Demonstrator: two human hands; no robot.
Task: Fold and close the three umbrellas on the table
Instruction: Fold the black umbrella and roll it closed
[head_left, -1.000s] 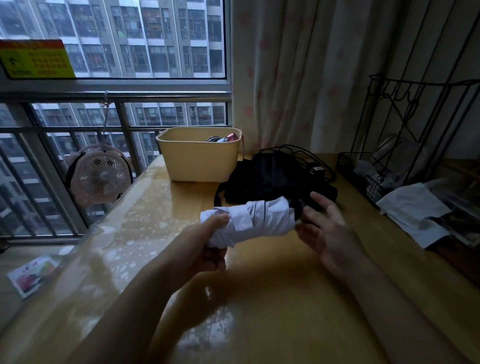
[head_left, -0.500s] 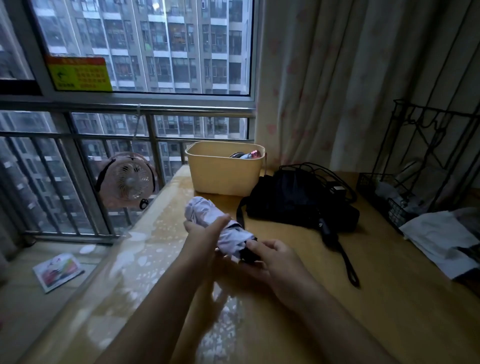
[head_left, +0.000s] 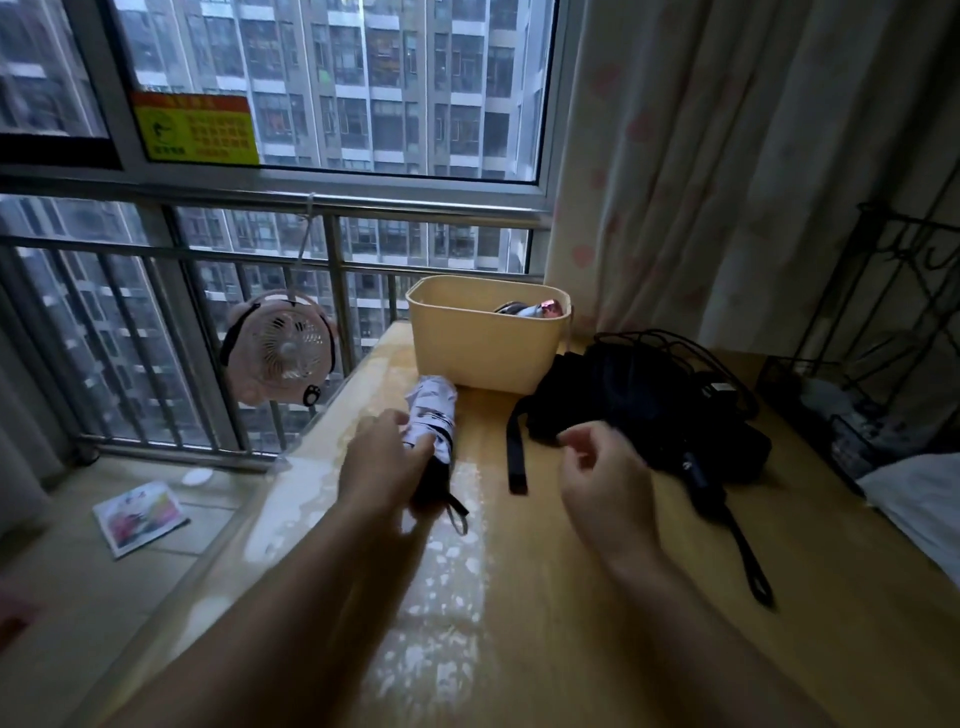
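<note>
— So where is the white umbrella (head_left: 435, 410)?
— Folded, lying on the table (head_left: 545, 597) under the person's left hand (head_left: 382, 465). That hand holds it, thumb across the cloth, and the black handle and loop stick out just behind the palm.
— And the right hand (head_left: 605, 480)?
— It hovers apart from the left, fingers loosely curled, holding nothing. Just beyond its fingertips the black umbrella (head_left: 628, 395) lies in a heap, with one strap (head_left: 517, 457) trailing between the two hands. A cream bin (head_left: 483, 343) stands just beyond the left hand's fingers.
</note>
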